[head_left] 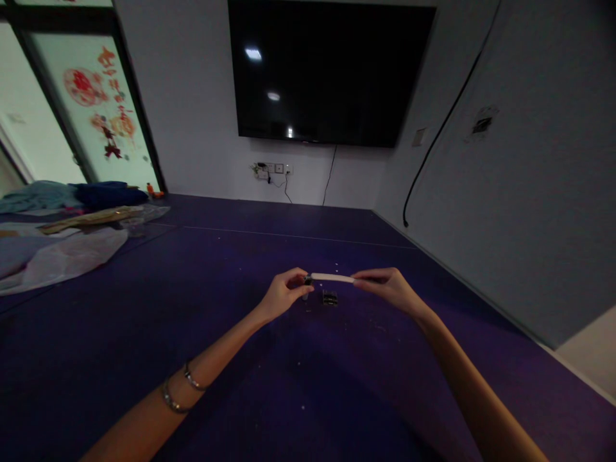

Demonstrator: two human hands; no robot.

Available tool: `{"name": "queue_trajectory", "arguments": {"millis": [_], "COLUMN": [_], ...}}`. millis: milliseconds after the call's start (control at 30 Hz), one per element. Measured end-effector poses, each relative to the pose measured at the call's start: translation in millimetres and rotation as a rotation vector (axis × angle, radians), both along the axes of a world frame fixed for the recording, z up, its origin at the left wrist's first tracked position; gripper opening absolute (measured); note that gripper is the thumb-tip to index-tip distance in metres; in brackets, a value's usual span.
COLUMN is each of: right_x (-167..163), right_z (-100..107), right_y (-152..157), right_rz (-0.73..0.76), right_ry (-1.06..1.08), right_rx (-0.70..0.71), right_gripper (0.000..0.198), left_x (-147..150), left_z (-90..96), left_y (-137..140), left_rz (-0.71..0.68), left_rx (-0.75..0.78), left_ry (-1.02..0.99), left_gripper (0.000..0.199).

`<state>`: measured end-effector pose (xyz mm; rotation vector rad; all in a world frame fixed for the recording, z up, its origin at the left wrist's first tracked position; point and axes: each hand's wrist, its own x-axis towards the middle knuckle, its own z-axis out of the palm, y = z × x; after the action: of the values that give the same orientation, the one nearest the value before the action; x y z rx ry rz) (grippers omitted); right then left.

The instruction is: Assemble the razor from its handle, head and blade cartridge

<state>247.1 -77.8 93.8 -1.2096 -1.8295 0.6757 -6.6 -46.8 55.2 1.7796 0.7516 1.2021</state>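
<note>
Strip (333, 278) spans from your right hand (392, 288), which pinches one end, to the dark part (308, 280) your left hand (281, 295) grips, apparently an aligning step whose next move calls for holding both steady.

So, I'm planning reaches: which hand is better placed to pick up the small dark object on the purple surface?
Probably the right hand: it pinches only one end of the pale strip, while the left hand grips a dark piece at the other. Both are near the dark object.
</note>
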Motion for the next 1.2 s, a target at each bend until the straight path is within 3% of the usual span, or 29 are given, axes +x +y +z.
{"name": "queue_trajectory", "arguments": {"millis": [233, 400, 867, 1000, 1200], "right_x": [-0.5, 1.3, -1.9, -2.2, -3.4], "right_z": [-1.7, -4.5, -3.4, -3.5, -1.2], "right_y": [1.1, 3.2, 1.9, 2.4, 0.9], "right_rz": [0.018, -0.051, 0.002, -0.048, -0.01], "right_ry": [0.006, 0.031, 0.032, 0.028, 0.016], "right_rx": [-0.015, -0.022, -0.048, -0.024, -0.039], "right_gripper": [0.029, 0.033, 0.03, 0.032, 0.029], "left_x": [0.4, 0.5, 0.9, 1.5, 1.7], "left_z": [-1.5, 1.0, -0.4, -0.5, 1.0], "left_y": [1.6, -0.7, -0.5, -0.9, -3.6], "left_rz": [-0.004, -0.021, -0.011, -0.012, -0.011], "left_rx": [-0.001, -0.006, -0.025, 0.006, 0.027], "left_ry": [-0.038, -0.016, -0.029, 0.019, 0.054], "left_gripper": [0.016, 0.013, 0.016, 0.014, 0.013]}}
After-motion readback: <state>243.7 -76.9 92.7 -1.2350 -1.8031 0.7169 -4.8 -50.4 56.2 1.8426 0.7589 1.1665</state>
